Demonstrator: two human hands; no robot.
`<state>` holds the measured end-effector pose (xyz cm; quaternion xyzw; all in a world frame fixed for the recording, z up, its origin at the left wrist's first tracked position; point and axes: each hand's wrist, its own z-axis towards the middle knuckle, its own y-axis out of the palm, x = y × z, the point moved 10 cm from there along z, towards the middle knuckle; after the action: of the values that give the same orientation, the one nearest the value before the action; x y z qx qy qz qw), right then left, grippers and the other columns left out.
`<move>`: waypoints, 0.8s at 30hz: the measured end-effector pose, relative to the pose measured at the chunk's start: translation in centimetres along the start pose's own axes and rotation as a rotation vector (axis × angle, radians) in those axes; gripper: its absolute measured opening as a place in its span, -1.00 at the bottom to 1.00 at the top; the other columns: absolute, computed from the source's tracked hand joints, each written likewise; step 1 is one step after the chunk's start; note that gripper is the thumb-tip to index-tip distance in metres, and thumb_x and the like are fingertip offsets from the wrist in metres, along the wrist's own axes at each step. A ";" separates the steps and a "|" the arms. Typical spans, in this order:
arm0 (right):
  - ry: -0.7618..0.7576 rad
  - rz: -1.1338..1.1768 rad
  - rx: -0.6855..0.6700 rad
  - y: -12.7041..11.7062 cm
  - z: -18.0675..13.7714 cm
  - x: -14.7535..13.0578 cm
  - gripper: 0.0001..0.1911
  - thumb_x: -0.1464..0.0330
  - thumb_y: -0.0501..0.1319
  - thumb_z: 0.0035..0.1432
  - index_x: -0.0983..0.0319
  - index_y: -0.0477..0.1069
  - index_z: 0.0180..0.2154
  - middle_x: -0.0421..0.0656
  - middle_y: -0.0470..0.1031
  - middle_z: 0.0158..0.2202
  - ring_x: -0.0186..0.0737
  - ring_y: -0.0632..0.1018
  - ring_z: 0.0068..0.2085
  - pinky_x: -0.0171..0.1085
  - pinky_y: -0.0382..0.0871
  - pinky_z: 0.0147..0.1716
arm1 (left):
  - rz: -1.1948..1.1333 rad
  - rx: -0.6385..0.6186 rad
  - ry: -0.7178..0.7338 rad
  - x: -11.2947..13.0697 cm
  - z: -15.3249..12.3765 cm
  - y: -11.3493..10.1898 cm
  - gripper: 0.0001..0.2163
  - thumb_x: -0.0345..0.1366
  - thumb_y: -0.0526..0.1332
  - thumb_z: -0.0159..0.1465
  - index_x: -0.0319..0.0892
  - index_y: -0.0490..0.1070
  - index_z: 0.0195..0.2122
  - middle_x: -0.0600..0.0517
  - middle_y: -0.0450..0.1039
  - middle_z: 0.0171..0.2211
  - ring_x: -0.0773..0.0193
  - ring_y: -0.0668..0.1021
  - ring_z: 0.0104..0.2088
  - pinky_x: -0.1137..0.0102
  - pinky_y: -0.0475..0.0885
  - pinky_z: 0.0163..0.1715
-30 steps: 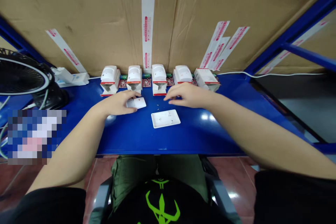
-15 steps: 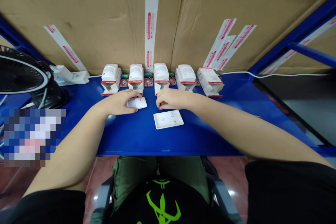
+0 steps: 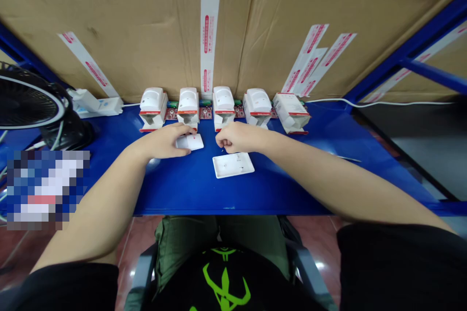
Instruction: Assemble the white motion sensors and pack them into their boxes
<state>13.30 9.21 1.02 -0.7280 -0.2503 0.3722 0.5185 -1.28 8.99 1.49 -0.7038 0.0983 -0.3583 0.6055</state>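
Note:
My left hand (image 3: pixel 166 141) lies on the blue table (image 3: pixel 189 189), fingers curled round a small white plastic cover (image 3: pixel 190 142) that rests on the surface. My right hand (image 3: pixel 239 137) hovers just behind a white rectangular plate (image 3: pixel 233 164), with thumb and fingers pinched together on something too small to make out. Behind both hands a row of white sensor housings (image 3: pixel 224 101) with red labels stands along the cardboard wall.
Red circuit boards (image 3: pixel 204 113) lie between the housings. A black fan (image 3: pixel 34 107) stands at the left, beside a white power strip (image 3: pixel 97 104). A white cable (image 3: pixel 383 103) runs along the back right. A blue shelf frame (image 3: pixel 419 65) rises at the right.
My right hand has slid left from in front of the fourth housing to just behind the white plate, and its fingers have closed into a pinch. My left hand has stayed put.

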 end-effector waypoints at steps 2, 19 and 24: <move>0.023 0.034 -0.005 0.1 -0.1 0.4 -0.63 0.67 0.25 0.00 0.24 0.69 -0.22 -0.13 0.67 -0.29 -0.27 0.52 -0.35 -0.25 0.36 -0.28 | -0.001 -0.006 -0.007 0.0 0.0 0.0 -0.44 -0.10 0.35 0.27 -0.13 0.50 0.29 -0.16 0.60 0.24 -0.07 0.63 0.24 0.08 0.51 0.31; -0.065 0.112 -0.101 0.5 -0.9 -0.2 -0.75 0.59 0.20 0.24 0.23 0.64 -0.27 -0.10 0.70 -0.22 -0.21 0.60 -0.23 -0.19 0.46 -0.13 | 0.001 -0.015 0.000 0.0 0.0 0.1 -0.45 -0.10 0.34 0.28 -0.14 0.51 0.29 -0.17 0.62 0.21 -0.07 0.64 0.22 0.08 0.52 0.27; -0.048 0.163 -0.040 0.3 -2.2 -0.2 -0.77 0.56 0.20 0.31 0.25 0.63 -0.19 -0.09 0.69 -0.23 -0.22 0.58 -0.28 -0.21 0.44 -0.21 | -0.008 -0.006 0.014 0.0 -0.1 0.1 -0.46 -0.10 0.35 0.29 -0.10 0.52 0.29 -0.14 0.62 0.21 -0.06 0.64 0.23 0.10 0.51 0.28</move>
<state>14.94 7.73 1.20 -0.7470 -0.2099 0.4254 0.4657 -1.27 8.88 1.42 -0.7034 0.1010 -0.3655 0.6012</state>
